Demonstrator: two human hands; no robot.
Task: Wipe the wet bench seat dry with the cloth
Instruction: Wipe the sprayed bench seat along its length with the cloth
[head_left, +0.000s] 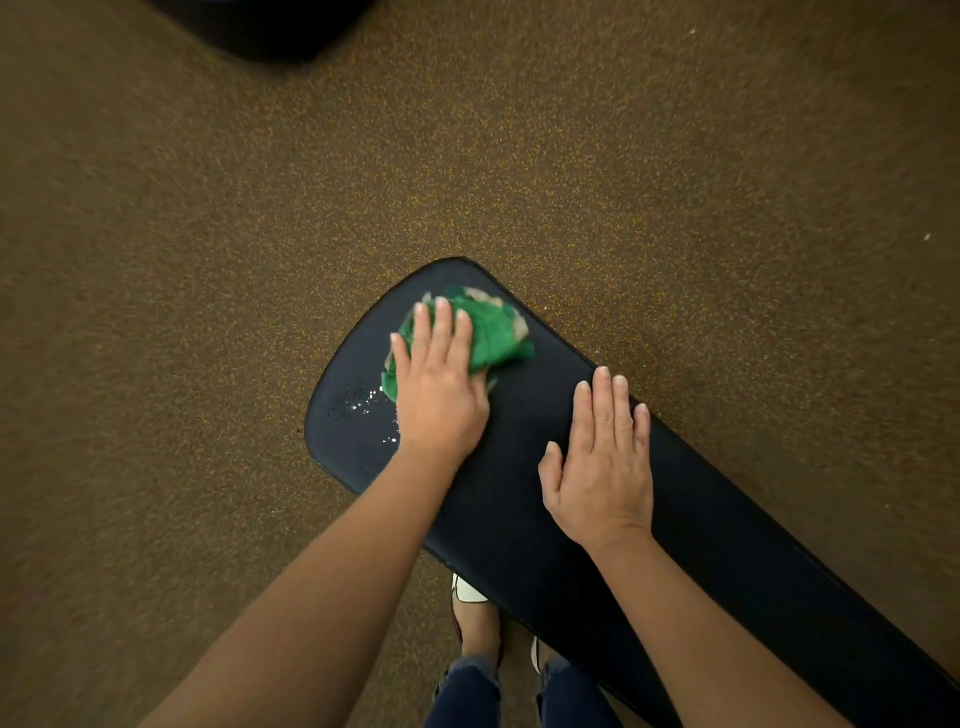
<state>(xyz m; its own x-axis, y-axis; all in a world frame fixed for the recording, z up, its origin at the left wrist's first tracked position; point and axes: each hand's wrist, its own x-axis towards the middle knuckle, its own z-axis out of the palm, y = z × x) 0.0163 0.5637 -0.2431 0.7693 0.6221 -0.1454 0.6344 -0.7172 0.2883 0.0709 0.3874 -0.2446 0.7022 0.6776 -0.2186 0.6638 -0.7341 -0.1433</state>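
Note:
A long black padded bench seat (519, 499) runs from the middle of the view to the lower right. A crumpled green cloth (493, 332) lies near its far rounded end. My left hand (439, 379) presses flat on the cloth, fingers spread over its left part, and looks blurred. Water droplets (371, 408) glisten on the seat just left of that hand. Flat on the dry-looking seat to the right rests my right hand (602, 462), holding nothing.
Brown speckled carpet-like floor (208, 260) surrounds the bench. A dark rounded object (270, 26) sits at the top edge. My feet in light shoes (470, 592) and jeans (467, 696) stand beside the bench's near side.

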